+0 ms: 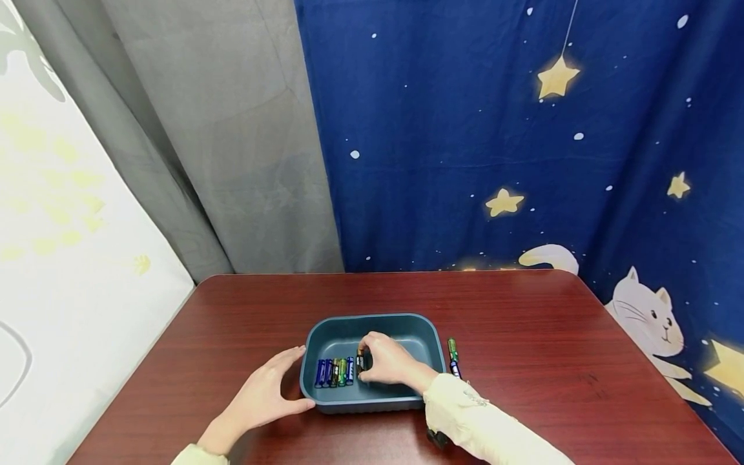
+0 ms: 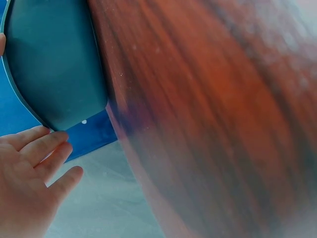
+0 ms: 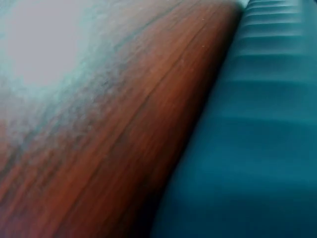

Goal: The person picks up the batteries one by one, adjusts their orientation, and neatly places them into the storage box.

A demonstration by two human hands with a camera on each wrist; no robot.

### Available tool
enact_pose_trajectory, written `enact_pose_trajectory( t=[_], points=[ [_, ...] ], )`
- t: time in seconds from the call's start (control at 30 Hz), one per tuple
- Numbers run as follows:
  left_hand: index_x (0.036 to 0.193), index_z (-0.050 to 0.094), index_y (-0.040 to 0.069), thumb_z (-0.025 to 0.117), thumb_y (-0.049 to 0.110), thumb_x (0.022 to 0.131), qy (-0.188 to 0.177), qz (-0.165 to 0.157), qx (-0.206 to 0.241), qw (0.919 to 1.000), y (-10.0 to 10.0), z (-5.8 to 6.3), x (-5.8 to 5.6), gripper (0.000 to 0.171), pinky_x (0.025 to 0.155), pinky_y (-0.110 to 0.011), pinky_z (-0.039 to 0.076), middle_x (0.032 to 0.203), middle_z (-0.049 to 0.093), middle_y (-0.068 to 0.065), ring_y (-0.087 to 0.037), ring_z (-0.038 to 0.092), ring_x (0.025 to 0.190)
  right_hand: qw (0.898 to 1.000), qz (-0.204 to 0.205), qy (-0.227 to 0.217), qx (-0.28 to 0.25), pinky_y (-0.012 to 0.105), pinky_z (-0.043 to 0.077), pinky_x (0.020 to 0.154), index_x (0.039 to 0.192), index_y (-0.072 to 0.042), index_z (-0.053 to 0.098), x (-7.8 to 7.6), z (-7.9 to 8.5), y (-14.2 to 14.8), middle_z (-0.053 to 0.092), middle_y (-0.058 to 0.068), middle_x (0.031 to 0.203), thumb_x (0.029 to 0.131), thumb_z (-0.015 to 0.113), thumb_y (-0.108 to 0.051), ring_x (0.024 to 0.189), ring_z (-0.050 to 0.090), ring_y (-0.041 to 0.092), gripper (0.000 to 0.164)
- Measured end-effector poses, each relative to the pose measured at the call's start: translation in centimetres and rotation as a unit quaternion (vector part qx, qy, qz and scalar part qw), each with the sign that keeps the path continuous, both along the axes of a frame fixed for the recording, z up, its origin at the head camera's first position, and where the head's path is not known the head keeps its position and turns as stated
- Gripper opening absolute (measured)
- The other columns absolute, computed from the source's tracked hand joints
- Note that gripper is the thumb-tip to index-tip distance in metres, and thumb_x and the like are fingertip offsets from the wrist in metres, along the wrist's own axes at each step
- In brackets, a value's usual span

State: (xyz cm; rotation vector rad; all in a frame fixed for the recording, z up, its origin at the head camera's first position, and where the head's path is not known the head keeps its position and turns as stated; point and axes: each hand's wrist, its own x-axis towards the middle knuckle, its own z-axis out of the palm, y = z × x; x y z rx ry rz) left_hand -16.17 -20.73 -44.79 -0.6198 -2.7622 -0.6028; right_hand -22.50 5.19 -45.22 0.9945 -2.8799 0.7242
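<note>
A blue-green rectangular tray (image 1: 401,323) lies on the table, its ribbed outer wall (image 3: 257,148) filling one side of the right wrist view. Inside it, toward the left, several batteries (image 1: 342,372) in blue, green and dark wrappers stand side by side in a row. My right hand (image 1: 386,360) reaches into the tray and pinches a dark battery (image 1: 360,361) between thumb and fingers, just right of that row. With fingers extended, my left hand (image 1: 264,392) rests against the tray's left side; its fingertips touch the rim in the left wrist view.
More batteries (image 1: 453,351), one green and one blue, lie on the table right of the tray. A small black object (image 1: 437,439) shows partly under the right sleeve. The reddish-brown table (image 1: 250,323) ends at a grey and a blue curtain.
</note>
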Motion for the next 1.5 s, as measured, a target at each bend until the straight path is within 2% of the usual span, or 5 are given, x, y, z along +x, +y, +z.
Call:
enact_pose_trajectory(
  t=[0.43, 0.8, 1.07, 1.33, 1.5],
  points=[
    [0.132, 0.048, 0.013, 0.068, 0.065, 0.062, -0.015, 0.003, 0.004, 0.9999, 0.1, 0.1, 0.1, 0.089, 0.091, -0.045, 0.043, 0.13, 0.051, -0.003, -0.022, 0.046, 0.119, 0.999, 0.023, 0.023, 0.033, 0.022, 0.046, 0.074, 0.098, -0.011, 0.062, 0.4, -0.4, -0.4, 0.055, -0.004, 0.09, 0.067, 0.077, -0.034, 0.084, 0.053, 0.008, 0.042],
    [0.131, 0.049, 0.013, 0.067, 0.067, 0.062, -0.012, 0.001, 0.001, 0.9999, 0.1, 0.1, 0.1, 0.09, 0.091, -0.044, 0.044, 0.13, 0.051, -0.003, -0.021, 0.047, 0.119, 0.999, 0.035, -0.011, -0.025, 0.025, 0.047, 0.079, 0.113, -0.003, 0.059, 0.7, 1.0, 1.3, 0.059, 0.005, 0.104, 0.072, 0.074, -0.033, 0.093, 0.055, 0.014, 0.053],
    [0.131, 0.049, 0.013, 0.069, 0.065, 0.061, 0.009, -0.005, -0.004, 0.9999, 0.0, -0.1, 0.0, 0.09, 0.091, -0.041, 0.044, 0.129, 0.051, -0.002, -0.019, 0.047, 0.119, 0.997, 0.02, -0.015, -0.076, 0.031, 0.048, 0.076, 0.113, -0.002, 0.057, 0.7, 2.7, 4.0, 0.058, 0.009, 0.104, 0.073, 0.074, -0.03, 0.093, 0.056, 0.023, 0.052],
    [0.131, 0.049, 0.012, 0.068, 0.066, 0.061, 0.012, -0.006, -0.008, 0.9999, 0.0, -0.2, -0.1, 0.09, 0.091, -0.041, 0.044, 0.129, 0.052, -0.002, -0.019, 0.047, 0.119, 0.989, 0.001, 0.062, -0.136, 0.025, 0.048, 0.07, 0.108, -0.005, 0.059, 0.2, 4.1, 8.4, 0.06, 0.006, 0.097, 0.07, 0.076, -0.025, 0.085, 0.056, 0.02, 0.046],
    [0.131, 0.049, 0.013, 0.067, 0.066, 0.062, 0.009, -0.004, -0.008, 0.9999, -0.1, -0.1, -0.1, 0.089, 0.091, -0.042, 0.044, 0.129, 0.052, -0.002, -0.019, 0.047, 0.119, 0.985, -0.026, 0.073, -0.156, 0.028, 0.05, 0.064, 0.104, -0.001, 0.06, -0.1, 4.0, 12.3, 0.059, 0.007, 0.092, 0.07, 0.076, -0.02, 0.081, 0.055, 0.021, 0.043]
  ],
)
